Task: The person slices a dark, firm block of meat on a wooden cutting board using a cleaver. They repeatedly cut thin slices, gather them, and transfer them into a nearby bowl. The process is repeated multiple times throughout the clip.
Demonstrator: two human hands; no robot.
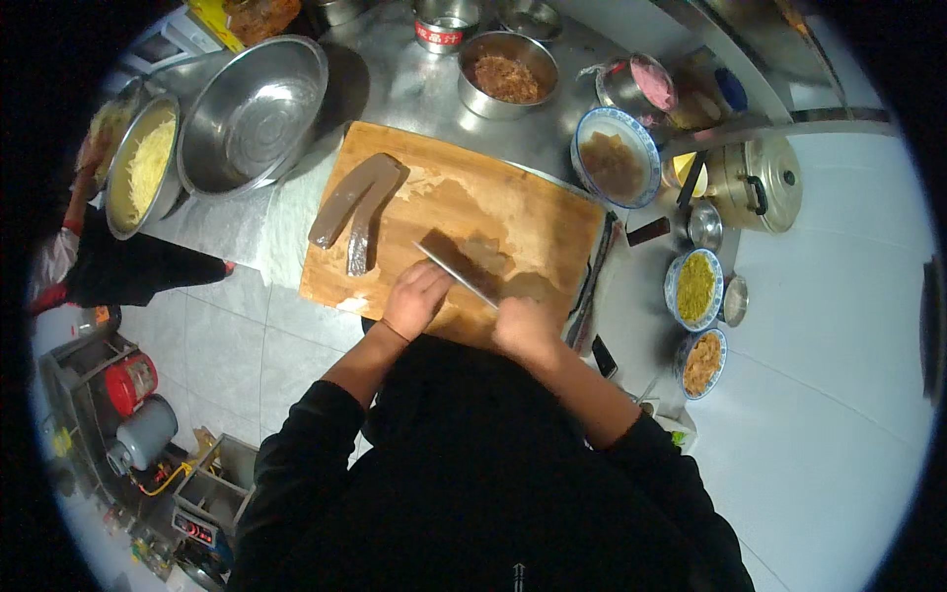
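Note:
My right hand [524, 325] is closed around the handle of a kitchen knife [457, 275], whose blade slants up and left over the wooden cutting board [547, 214]. My left hand [418, 296] lies beside the blade with its fingers together and bent; whatever may be under them is hidden. Two long grey-brown jelly-like pieces [348, 200] rest at the board's left side, touching at their upper ends. Wet patches mark the wood near the knife. A blue-and-white bowl [615, 157] of brownish translucent pieces stands past the board's upper right corner.
A large steel basin [251, 118] and a bowl of yellow shreds [148, 166] stand left. Behind the board is a steel pot [507, 74] with brown food. Bowls of green [695, 288] and tan food [701, 362] stand right, near a phone [604, 357]. Another person [111, 251] is at far left.

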